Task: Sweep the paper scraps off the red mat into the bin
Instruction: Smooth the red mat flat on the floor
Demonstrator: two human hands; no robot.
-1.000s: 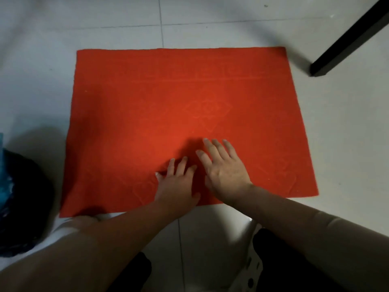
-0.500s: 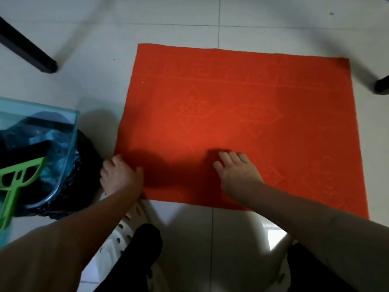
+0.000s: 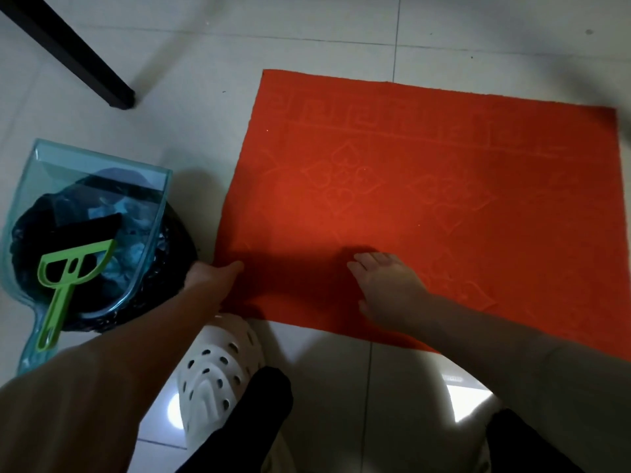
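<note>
since a second ago my left hand (image 3: 211, 276) has left the middle of the red mat (image 3: 444, 199) and gone to its left edge, close to the near-left corner, while my right hand (image 3: 389, 288) has stayed on the mat's near part. my head has turned as well, so the bin (image 3: 153, 302) now shows off the mat's left side.

the right hand lies flat on the mat, palm down, fingers (image 3: 367, 259) straight and pointing toward the mat's far edge; it holds nothing. of the left hand i see only its back and the thumb (image 3: 234, 266), which is laid on the mat at the edge. its fingers are hidden, so i cannot tell whether it pinches the edge or just rests there.

the mat lies flat on the pale tiled floor (image 3: 307, 39). a few pale specks (image 3: 267, 131) sit toward its far-left part, too small to tell whether they are paper. the bin, lined with a black bag, stands just beside the mat's left edge, next to my left hand. a clear teal dustpan (image 3: 92, 169) rests across its top with a green hand brush (image 3: 58, 303) lying in it, and pale crumpled bits (image 3: 136, 250) show through underneath. my white clog (image 3: 218, 363) is just beside the mat's near-left corner. a black furniture leg (image 3: 68, 52) stands well beyond the mat's far-left corner.
</note>
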